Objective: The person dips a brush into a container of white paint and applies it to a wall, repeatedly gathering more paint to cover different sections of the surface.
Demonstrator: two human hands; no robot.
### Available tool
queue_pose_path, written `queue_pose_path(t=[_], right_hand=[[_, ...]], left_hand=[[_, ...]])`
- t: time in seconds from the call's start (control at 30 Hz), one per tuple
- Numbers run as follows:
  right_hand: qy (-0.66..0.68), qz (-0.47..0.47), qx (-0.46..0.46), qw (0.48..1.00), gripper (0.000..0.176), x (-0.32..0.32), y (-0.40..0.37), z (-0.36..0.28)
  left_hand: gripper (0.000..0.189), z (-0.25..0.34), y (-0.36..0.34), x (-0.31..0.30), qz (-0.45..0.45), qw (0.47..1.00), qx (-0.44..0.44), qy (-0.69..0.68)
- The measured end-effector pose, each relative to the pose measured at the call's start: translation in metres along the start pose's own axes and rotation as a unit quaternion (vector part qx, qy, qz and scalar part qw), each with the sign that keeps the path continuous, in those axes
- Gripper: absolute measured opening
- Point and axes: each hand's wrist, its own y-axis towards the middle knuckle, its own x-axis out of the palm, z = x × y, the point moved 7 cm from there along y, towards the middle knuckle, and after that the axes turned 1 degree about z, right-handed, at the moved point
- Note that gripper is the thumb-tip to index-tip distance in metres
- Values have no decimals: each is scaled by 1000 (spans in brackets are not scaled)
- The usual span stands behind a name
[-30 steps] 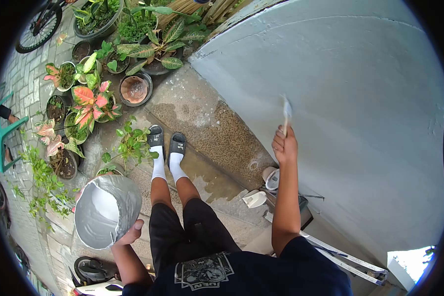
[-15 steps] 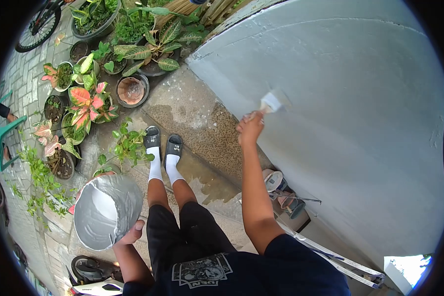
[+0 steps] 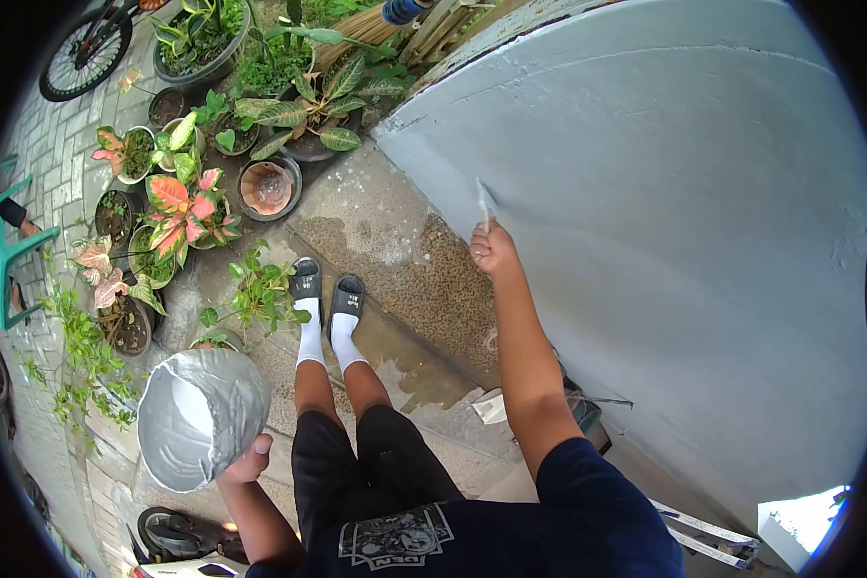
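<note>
My right hand is closed round the handle of a paintbrush, whose bristles touch the grey wall near its lower left part. The brush appears narrow, turned edge-on. At the lower left, my left hand grips a paint container from below and the side. The container has a ragged rim and is coated in grey, with pale paint inside. Most of the left hand's fingers are hidden behind it.
Potted plants and an empty pot stand left of my feet. A green chair with part of a person is at the far left, below a bicycle. A ladder lies lower right.
My right hand and the brush have shifted left along the wall, and the brush has turned from broad side to edge. The container has moved slightly left in my left hand.
</note>
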Motion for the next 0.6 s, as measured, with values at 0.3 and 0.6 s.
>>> queue_pose_path(t=[0.3,0.6], right_hand=[[88,44,-463,881,37,18,-240,-24],[25,134,-306,942,49,22,-44,11]], left_hand=[[95,-15,-24,-23,-53,990,-18,133],[96,-5,-14,-24,70,997,20,40]])
